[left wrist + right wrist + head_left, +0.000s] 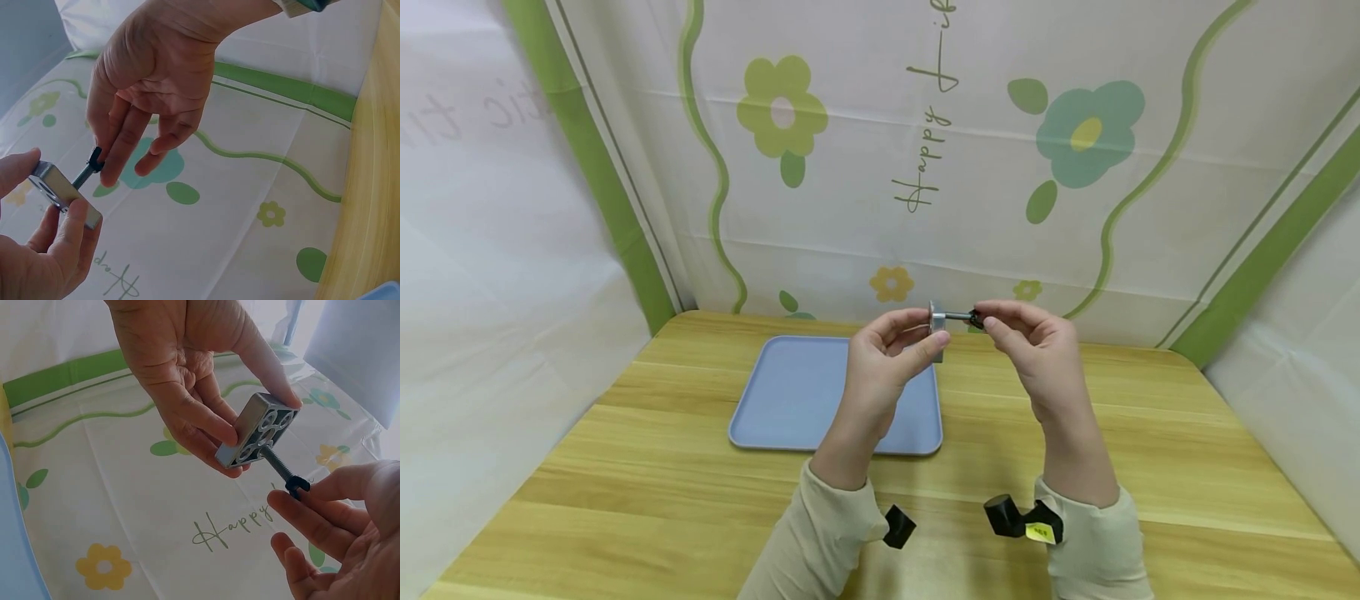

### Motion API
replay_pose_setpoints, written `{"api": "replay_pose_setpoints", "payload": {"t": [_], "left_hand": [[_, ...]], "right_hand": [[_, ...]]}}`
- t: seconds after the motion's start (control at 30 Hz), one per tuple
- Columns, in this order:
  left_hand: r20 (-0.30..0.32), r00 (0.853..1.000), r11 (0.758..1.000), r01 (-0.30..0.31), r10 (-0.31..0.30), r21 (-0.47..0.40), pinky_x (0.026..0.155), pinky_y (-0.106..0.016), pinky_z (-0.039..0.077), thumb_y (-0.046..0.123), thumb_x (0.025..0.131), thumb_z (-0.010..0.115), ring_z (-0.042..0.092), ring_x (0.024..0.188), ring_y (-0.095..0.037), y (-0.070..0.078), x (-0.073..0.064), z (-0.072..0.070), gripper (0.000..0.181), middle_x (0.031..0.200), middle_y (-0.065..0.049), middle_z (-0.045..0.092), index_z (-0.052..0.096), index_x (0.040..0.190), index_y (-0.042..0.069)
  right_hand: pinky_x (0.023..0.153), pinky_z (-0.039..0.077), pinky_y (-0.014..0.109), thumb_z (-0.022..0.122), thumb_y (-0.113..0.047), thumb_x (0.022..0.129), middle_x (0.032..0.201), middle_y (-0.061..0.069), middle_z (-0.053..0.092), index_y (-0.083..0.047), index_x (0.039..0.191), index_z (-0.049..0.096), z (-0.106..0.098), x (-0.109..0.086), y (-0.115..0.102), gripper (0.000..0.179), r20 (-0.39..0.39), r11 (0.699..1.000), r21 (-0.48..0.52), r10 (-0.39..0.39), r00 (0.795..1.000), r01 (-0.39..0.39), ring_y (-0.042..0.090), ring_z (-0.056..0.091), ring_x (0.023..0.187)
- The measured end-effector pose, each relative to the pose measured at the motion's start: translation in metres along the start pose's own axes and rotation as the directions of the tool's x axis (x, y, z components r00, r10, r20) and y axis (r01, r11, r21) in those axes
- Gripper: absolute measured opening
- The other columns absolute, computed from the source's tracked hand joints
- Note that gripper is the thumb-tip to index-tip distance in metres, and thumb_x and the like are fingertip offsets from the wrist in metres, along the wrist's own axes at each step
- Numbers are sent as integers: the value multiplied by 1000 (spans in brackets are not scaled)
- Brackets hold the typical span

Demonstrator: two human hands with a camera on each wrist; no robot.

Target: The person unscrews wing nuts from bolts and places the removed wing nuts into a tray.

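Note:
In the head view my left hand (880,358) holds a small silver metal block (937,318) by its edges, thumb on one side and fingers on the other. The right wrist view shows several round holes in the face of this block (261,428). A threaded wing screw (279,464) sticks out of that face, its tip at one of the holes. My right hand (1037,342) pinches the black winged head (297,485) between thumb and fingertips. Both hands are raised above the table, side by side. From the left wrist, the screw shank (84,175) appears between block and right fingers.
A pale blue tray (790,400) lies on the wooden table (647,467), behind and below the left hand. A white curtain (865,117) with printed flowers hangs at the table's back edge. Black wrist camera mounts (1003,515) stick out from the sleeves.

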State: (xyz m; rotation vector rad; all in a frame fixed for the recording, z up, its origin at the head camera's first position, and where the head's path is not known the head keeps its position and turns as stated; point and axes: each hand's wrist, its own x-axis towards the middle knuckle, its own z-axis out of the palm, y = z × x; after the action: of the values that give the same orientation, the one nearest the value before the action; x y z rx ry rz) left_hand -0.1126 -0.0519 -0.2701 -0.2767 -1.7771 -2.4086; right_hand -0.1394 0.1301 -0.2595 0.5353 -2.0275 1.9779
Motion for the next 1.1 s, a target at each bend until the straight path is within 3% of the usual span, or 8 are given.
{"api": "replay_pose_setpoints", "payload": {"t": [0.13,0.2,0.3,0.47,0.77,0.9,0.97,1.1], "left_hand": [[0,1000,1000,0,0,-1,89,-31,58,2,88,73,63,106,-15,1,0,0,34,114,-5,64,64,121,0],[0,1000,1000,0,0,0,89,-31,58,2,88,73,63,106,-15,1,0,0,35,114,-5,64,64,121,0],[1,1000,1000,1,-1,2,89,-31,59,1,88,73,63,106,-15,0,0,0,34,114,-5,64,64,121,0],[1,1000,1000,6,-6,-1,88,-30,58,1,88,73,63,106,-16,0,0,0,34,114,-5,64,64,121,0],[6,1000,1000,6,-6,0,88,-30,58,0,88,73,63,105,-15,-1,1,1,34,112,-4,64,64,121,-1],[8,1000,1000,6,-6,1,88,-30,58,0,88,73,63,105,-15,-1,1,1,34,112,-5,64,64,121,-1],[7,1000,1000,5,-5,-3,88,-30,58,0,88,73,63,105,-15,-1,1,1,34,112,-5,64,64,121,-1],[6,1000,1000,0,0,-17,88,-30,59,0,88,72,63,104,-15,-1,1,1,34,112,-5,64,64,121,-1]], "right_hand": [[99,39,30,65,-1,94,94,-16,72,6,111,70,0,0,0,19,0,1000,-23,-21,1000,21,10,58,107],[102,35,34,65,1,93,93,-16,71,8,112,68,1,1,0,20,-4,999,-34,-35,999,35,12,57,110],[97,42,28,65,4,92,92,-15,70,6,111,69,1,1,0,20,-11,997,-52,-51,999,50,12,57,105],[73,53,16,64,6,92,93,-15,72,2,110,71,3,1,0,20,-19,996,-64,-62,998,60,12,58,99],[71,54,16,63,10,91,97,-9,72,-13,99,75,5,1,0,27,-34,993,-64,-98,995,95,19,57,96],[73,53,16,63,10,91,96,-9,71,-13,98,75,5,1,-1,27,-33,994,-42,-107,994,105,19,56,96],[78,51,18,63,9,91,96,-9,72,-12,99,75,5,1,-1,25,-53,994,-17,-107,993,106,19,56,97],[74,46,24,63,4,94,91,-6,73,-9,98,75,4,1,-1,17,-146,994,56,-82,986,91,16,60,92]]}}
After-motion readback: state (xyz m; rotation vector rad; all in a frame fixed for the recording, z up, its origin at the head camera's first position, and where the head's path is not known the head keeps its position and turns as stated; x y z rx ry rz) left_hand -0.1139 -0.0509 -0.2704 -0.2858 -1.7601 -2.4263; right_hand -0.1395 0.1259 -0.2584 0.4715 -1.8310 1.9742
